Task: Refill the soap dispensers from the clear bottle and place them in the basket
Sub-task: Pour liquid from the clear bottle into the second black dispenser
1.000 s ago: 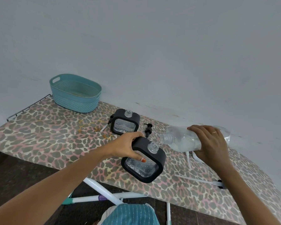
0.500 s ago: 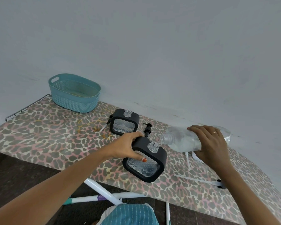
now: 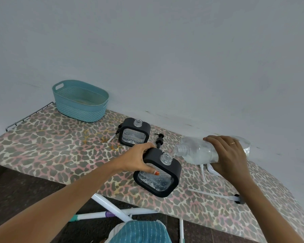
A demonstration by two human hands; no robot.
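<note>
My left hand (image 3: 138,160) grips the top left corner of a black-framed square soap dispenser (image 3: 158,174), tilted, with its open clear neck facing up. My right hand (image 3: 228,155) holds the clear bottle (image 3: 197,152) almost on its side, with its open mouth touching the dispenser's neck. A second black-framed dispenser (image 3: 134,132) stands upright behind, its neck open too. The teal basket (image 3: 80,100) sits at the far left of the board with nothing visible in it.
All stands on a leopard-print ironing board (image 3: 51,151) against a grey wall. A black pump head (image 3: 159,140) lies between the dispensers, another pump with its white tube (image 3: 216,195) lies at the right. A wire rack edge (image 3: 28,114) borders the far left.
The bottle's mouth has dropped slightly closer to the dispenser's neck. The hands and the dispenser have barely shifted.
</note>
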